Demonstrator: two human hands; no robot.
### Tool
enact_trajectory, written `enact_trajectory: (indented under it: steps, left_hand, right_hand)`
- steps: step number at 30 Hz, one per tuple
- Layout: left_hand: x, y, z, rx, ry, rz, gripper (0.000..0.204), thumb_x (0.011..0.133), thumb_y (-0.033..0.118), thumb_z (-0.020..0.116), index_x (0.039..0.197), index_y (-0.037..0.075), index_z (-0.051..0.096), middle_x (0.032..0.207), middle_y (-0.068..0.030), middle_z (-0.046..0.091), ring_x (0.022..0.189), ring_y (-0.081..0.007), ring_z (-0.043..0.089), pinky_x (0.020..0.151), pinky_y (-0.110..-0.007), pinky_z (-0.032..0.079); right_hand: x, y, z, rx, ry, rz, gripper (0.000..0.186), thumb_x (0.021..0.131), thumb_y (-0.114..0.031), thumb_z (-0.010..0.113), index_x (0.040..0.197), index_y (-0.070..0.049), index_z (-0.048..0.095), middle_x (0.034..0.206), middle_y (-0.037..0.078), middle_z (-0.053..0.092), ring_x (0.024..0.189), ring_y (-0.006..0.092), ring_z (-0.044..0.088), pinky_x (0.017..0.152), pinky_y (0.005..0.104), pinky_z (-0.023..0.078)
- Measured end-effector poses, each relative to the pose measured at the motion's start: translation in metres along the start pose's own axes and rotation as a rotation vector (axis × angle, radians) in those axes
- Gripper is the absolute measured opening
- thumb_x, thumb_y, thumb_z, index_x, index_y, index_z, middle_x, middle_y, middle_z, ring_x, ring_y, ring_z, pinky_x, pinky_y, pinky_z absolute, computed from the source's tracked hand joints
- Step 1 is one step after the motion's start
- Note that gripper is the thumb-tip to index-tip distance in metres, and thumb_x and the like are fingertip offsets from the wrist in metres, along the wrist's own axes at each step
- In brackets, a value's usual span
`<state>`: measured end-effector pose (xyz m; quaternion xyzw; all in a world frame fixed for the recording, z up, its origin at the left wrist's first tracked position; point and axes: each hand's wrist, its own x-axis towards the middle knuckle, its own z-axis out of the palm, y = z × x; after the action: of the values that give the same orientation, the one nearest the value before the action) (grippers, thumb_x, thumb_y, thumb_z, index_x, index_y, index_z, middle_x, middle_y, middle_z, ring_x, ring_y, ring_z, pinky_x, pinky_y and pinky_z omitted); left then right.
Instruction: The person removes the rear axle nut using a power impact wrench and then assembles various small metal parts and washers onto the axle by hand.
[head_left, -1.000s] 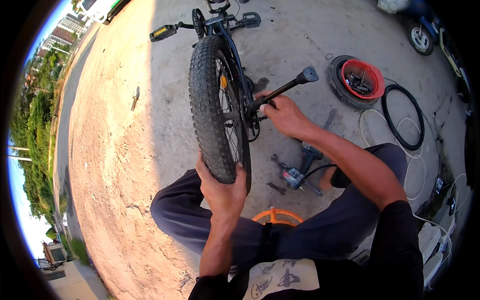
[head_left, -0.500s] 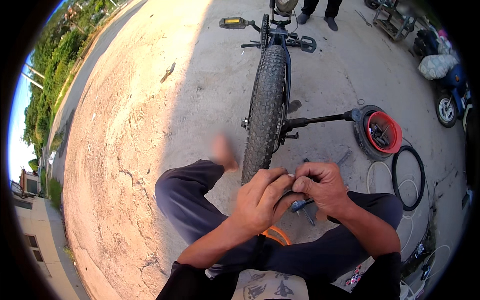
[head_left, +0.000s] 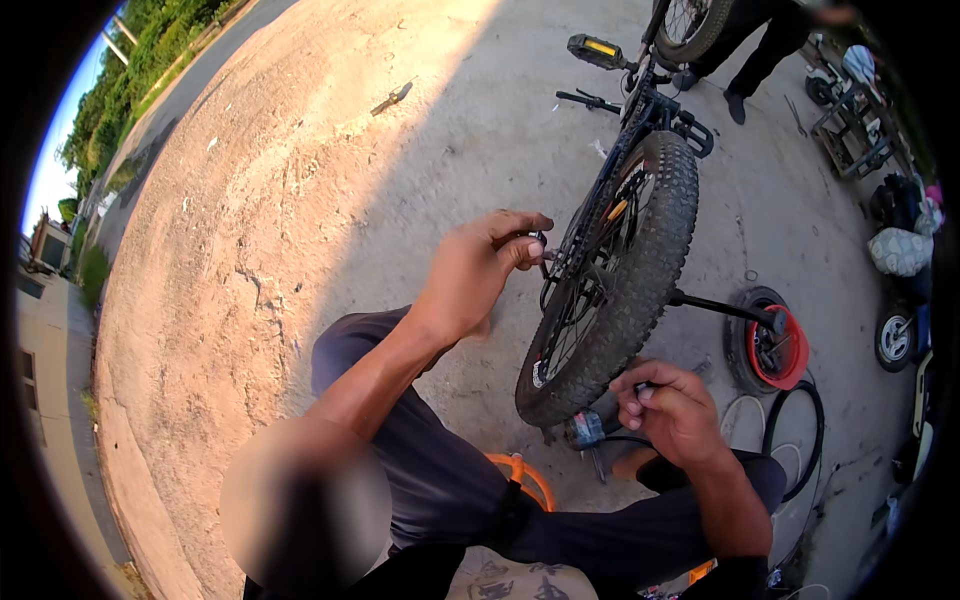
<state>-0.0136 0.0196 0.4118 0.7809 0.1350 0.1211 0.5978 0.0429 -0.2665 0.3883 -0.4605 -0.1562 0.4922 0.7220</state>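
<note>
A fat-tyred bicycle wheel (head_left: pixel 640 270) stands in front of me, its spokes and hub side showing. My left hand (head_left: pixel 475 265) is at the wheel's left side, thumb and fingers pinched around a small dark metal part (head_left: pixel 541 240) beside the hub. Whether that part is fixed to the axle, I cannot tell. My right hand (head_left: pixel 675 412) is held near the tyre's lower right edge, its thumb and fingers closed on a small dark piece (head_left: pixel 648 389) too little to name. Below the tyre lies a blue-and-grey tool (head_left: pixel 585 430), partly hidden.
A black bar (head_left: pixel 725 305) reaches from the wheel toward a red bowl (head_left: pixel 790 350) of metal parts resting on a small tyre. A black hose loop (head_left: pixel 822 430) lies beyond my right knee. Someone in dark trousers (head_left: pixel 765 60) stands behind the bicycle. A scooter (head_left: pixel 900 320) is parked at right.
My hands have come apart: the left has moved up and left to the hub, the right stays low at right. The view has turned, and the bicycle appears farther right and tilted.
</note>
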Motion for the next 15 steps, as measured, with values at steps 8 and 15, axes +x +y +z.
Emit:
enact_trajectory:
  steps: [8,15]
  left_hand:
    - [0.056,-0.120,0.026,0.039,-0.135,-0.298,0.027,0.093,-0.003,0.053,0.117,-0.007,0.064,0.094,-0.0060,0.065,0.088,-0.0137,0.059,0.083,-0.030,0.050]
    - [0.071,-0.124,0.035,-0.033,-0.169,-0.266,0.022,0.095,0.004,0.056,0.111,-0.010,0.064,0.088,-0.0078,0.065,0.082,-0.0147,0.059,0.080,-0.032,0.051]
  right_hand:
    - [0.006,0.001,-0.008,-0.197,0.220,0.198,0.016,0.102,-0.011,0.054,0.096,0.003,0.060,0.088,0.009,0.064,0.064,0.0096,0.054,0.058,0.0255,0.049]
    - [0.003,0.007,-0.020,-0.361,0.236,0.267,0.023,0.101,-0.019,0.060,0.092,0.002,0.062,0.076,0.004,0.063,0.060,0.0066,0.052,0.054,0.0241,0.046]
